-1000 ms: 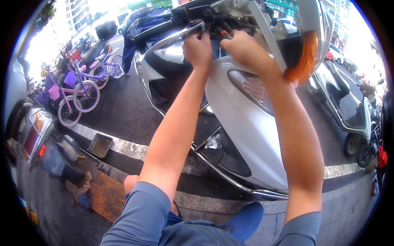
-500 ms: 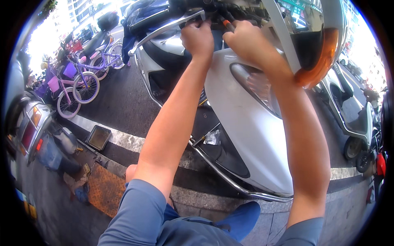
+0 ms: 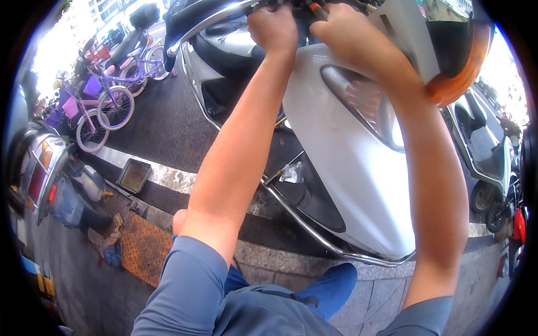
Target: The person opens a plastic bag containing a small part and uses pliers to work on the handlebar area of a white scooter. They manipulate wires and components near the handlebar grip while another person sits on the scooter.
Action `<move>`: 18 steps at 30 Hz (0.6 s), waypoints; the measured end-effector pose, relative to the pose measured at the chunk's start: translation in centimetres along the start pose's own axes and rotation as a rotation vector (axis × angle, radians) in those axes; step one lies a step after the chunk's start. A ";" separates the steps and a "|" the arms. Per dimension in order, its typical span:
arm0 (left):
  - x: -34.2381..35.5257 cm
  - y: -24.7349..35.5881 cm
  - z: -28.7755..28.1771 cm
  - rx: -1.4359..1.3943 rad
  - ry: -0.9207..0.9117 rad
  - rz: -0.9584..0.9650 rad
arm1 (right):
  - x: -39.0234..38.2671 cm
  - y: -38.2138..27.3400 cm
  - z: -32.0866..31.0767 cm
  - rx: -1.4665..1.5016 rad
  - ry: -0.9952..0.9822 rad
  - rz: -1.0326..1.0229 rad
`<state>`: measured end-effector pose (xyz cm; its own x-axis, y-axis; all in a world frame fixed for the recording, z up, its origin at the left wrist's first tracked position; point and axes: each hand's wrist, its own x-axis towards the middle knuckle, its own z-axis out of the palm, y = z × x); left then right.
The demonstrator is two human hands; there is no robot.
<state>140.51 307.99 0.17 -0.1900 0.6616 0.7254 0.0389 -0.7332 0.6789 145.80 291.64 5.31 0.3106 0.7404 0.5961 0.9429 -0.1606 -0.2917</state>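
Both my arms stretch to the handlebar area of a white scooter [image 3: 358,196] at the top of the view. My left hand [image 3: 273,28] is closed beside the metal lever [image 3: 216,18], its fingertips cut off by the upper edge; what they pinch is hidden. My right hand [image 3: 350,33] wraps round an orange-and-black tool handle [image 3: 318,10], whose working end I cannot make out. Just right of that hand, a white cover [image 3: 406,33] with an orange indicator lens [image 3: 462,73] sits tilted. Below my right wrist is the scooter's clear lamp [image 3: 364,103].
A chrome guard rail [image 3: 314,238] runs along the scooter's lower side, and a clear plastic bag [image 3: 291,172] lies near its footboard. At left are bicycles [image 3: 116,106], a parked scooter [image 3: 73,196], a shallow tray [image 3: 134,175] and a rusty plate [image 3: 147,246]. Another scooter [image 3: 476,145] stands right.
The scooter and both hands sit higher in the picture as the view has shifted. The cover with the orange lens appears further right. Both hands keep their closed grips.
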 end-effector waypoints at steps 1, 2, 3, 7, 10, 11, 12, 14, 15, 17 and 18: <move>0.0 -0.2 0.1 -0.022 -0.010 -0.048 | -0.2 -0.2 -0.5 0.016 -0.055 0.014; 0.0 -0.3 0.3 -0.044 -0.022 -0.097 | -0.4 -0.4 -0.8 0.032 -0.111 0.030; 0.0 -0.3 0.3 -0.067 -0.031 -0.146 | -0.4 -0.6 -0.8 0.015 -0.093 0.019; -0.5 0.4 0.1 -0.162 0.040 0.001 | 0.1 -1.1 -0.4 0.016 -0.135 0.091; -1.0 1.5 -0.4 -0.067 0.004 -0.086 | 0.1 -0.8 -0.5 0.152 -0.117 0.092; -1.2 1.8 -0.5 -0.007 -0.016 -0.120 | 0.0 -0.6 -0.7 0.208 -0.087 0.070; -1.3 2.1 -0.7 0.052 -0.038 -0.153 | -0.1 -0.2 -1.2 0.020 -0.104 -0.195; -1.5 2.4 -0.9 0.034 -0.032 -0.147 | -0.2 0.8 -2.5 -0.366 -0.133 -0.719; -1.6 2.4 -0.9 0.023 -0.031 -0.144 | 0.0 1.0 -2.7 -0.332 -0.139 -0.783; -1.7 2.3 -1.0 -0.042 -0.030 -0.109 | 0.5 1.3 -2.9 -0.263 -0.152 -0.909; -1.7 2.2 -1.1 -0.075 -0.030 -0.090 | 0.7 1.3 -3.0 -0.294 -0.193 -0.830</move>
<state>139.87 305.08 0.32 -0.1602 0.7291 0.6654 -0.0508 -0.6793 0.7321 147.61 289.96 7.54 -0.4842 0.7854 0.3857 0.8559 0.3335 0.3953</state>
